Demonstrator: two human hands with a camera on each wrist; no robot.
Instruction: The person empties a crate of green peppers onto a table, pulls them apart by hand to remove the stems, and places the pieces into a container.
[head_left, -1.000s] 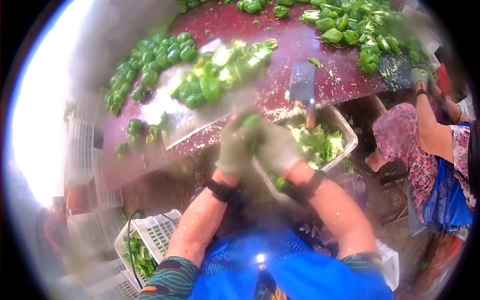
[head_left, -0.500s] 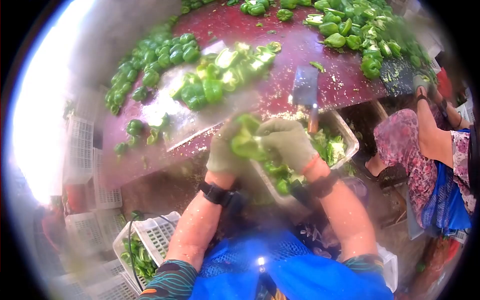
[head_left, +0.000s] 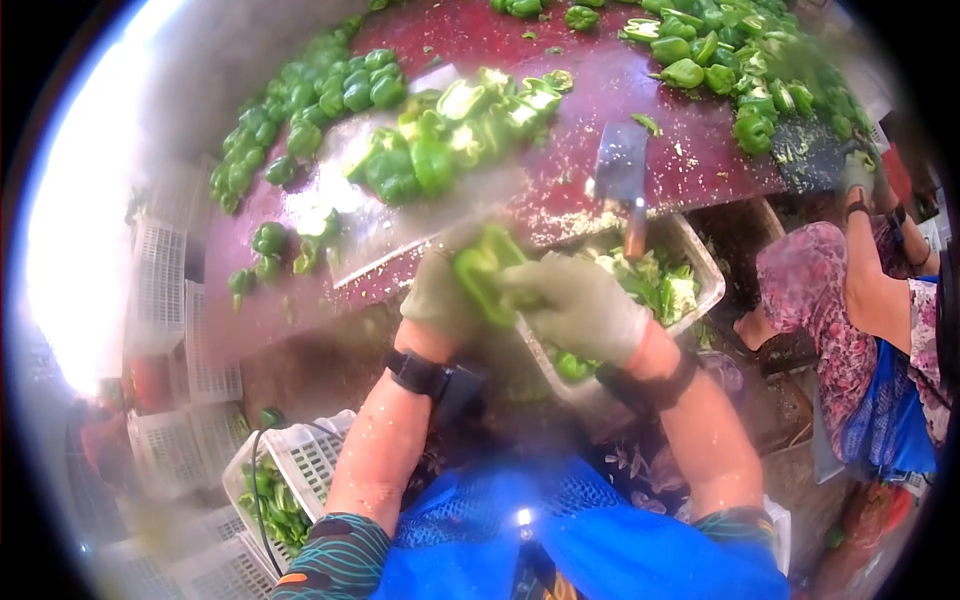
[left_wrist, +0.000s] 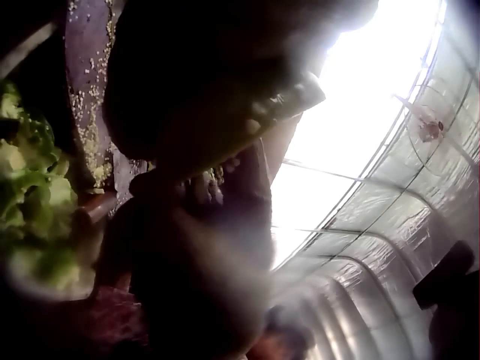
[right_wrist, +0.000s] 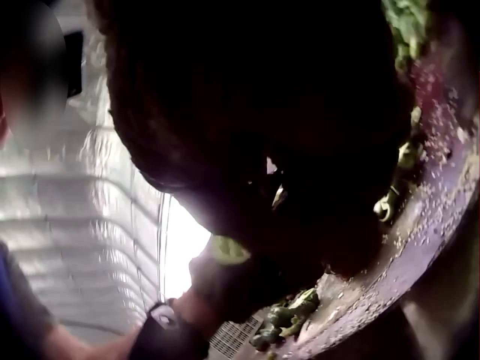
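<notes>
Over the near edge of the table, my gloved left hand (head_left: 438, 298) holds a cut-open green bell pepper (head_left: 487, 270), its pale inside turned toward my right hand. The gloved right hand (head_left: 588, 308) has its fingers curled in at the pepper's open side, pinching there. In the left wrist view the pepper (left_wrist: 247, 131) shows as a dim green wall with pale seeds, between dark hands. The right wrist view is mostly dark, with a bit of the pepper (right_wrist: 229, 250) showing. A cleaver (head_left: 621, 160) lies on the table, its wooden handle jutting over the edge.
Cut pepper pieces (head_left: 432, 160) lie on the seed-strewn red table (head_left: 570, 130), whole peppers (head_left: 357, 90) behind left, a large heap (head_left: 730, 60) at back right. A tray (head_left: 712, 290) of trimmings sits below the edge. A white crate (head_left: 315, 470) stands lower left; another person works at right.
The hands have drawn slightly apart, and the pepper has come into view, its hollow side tipped up. The right hand has shifted a little right and downward. The cleaver stays on the table.
</notes>
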